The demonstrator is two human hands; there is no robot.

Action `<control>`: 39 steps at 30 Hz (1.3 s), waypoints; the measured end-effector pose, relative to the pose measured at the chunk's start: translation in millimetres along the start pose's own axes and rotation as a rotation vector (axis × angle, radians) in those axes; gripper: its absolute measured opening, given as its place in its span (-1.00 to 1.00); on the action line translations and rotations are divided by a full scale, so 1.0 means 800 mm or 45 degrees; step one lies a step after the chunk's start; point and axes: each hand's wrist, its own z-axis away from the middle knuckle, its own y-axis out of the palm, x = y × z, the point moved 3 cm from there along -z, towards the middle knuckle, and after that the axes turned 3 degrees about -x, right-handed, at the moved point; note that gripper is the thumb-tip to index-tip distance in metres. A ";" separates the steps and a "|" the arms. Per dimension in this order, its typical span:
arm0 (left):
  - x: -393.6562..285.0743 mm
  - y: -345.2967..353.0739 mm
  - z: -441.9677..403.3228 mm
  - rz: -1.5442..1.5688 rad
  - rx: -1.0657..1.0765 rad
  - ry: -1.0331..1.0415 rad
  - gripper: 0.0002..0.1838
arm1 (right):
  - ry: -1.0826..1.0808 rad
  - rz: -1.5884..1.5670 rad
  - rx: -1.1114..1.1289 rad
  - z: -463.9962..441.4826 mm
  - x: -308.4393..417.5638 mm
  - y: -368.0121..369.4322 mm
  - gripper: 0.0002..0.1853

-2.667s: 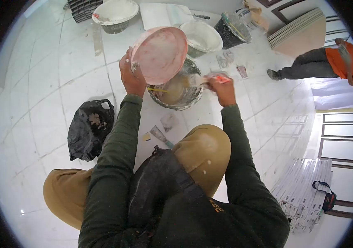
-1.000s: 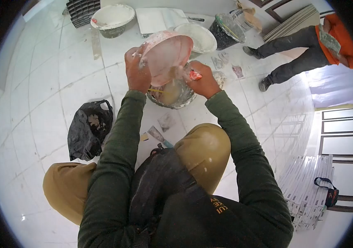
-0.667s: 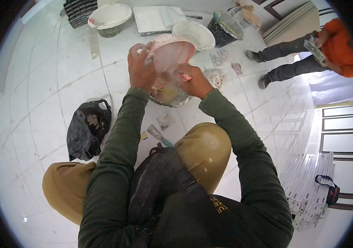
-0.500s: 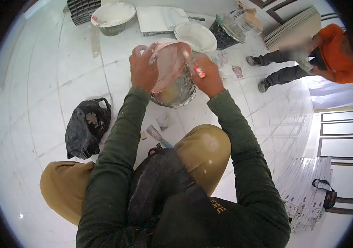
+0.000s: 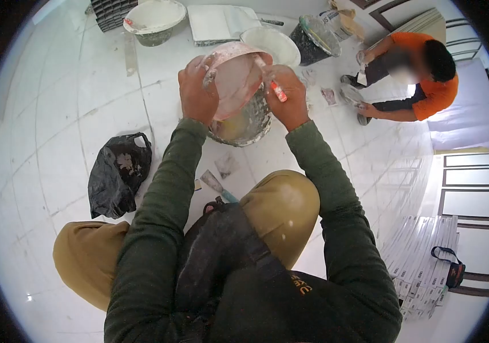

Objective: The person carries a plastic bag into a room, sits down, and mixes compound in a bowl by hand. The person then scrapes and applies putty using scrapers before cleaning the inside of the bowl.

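Observation:
My left hand [image 5: 199, 91] grips the rim of a pink bowl [image 5: 237, 86] smeared with whitish residue, its inside tilted toward me. In my right hand [image 5: 287, 98] is a tool with a red-and-white handle [image 5: 279, 91]; its working end reaches the bowl's right rim, and I cannot make out its kind. Under the bowl stands a crusted bucket [image 5: 256, 134], partly hidden, with something yellowish inside. Nearer to me, a putty knife [image 5: 219, 186] lies on the floor by my knee.
A black plastic bag [image 5: 120, 177] lies to the left. Along the back are a white tub [image 5: 156, 23], a flat white board [image 5: 221, 24], a pale basin [image 5: 271, 46] and a dark bucket [image 5: 315, 40]. A co-worker in orange [image 5: 427, 86] bends over at right, near stacked long boxes [image 5: 419, 263].
The pink bowl has tipped and shifted slightly up and to the right, with both hands still on it and the tool. The co-worker has bent forward, hands now lower.

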 end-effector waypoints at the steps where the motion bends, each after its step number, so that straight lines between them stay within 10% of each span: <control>1: 0.000 0.000 -0.002 0.021 0.003 0.006 -0.66 | -0.044 -0.014 -0.037 0.001 -0.002 0.004 -0.81; 17: 0.014 -0.003 0.005 -0.016 -0.078 -0.131 -0.69 | -0.215 -0.314 0.317 0.032 0.008 0.053 -0.88; 27: 0.003 0.005 -0.002 0.106 -0.087 0.110 -0.60 | 0.030 -0.144 -0.066 0.023 -0.036 0.021 -0.83; 39: -0.002 0.015 0.007 -0.028 0.052 0.360 -0.68 | 0.453 -0.732 0.377 0.048 -0.039 0.041 -0.81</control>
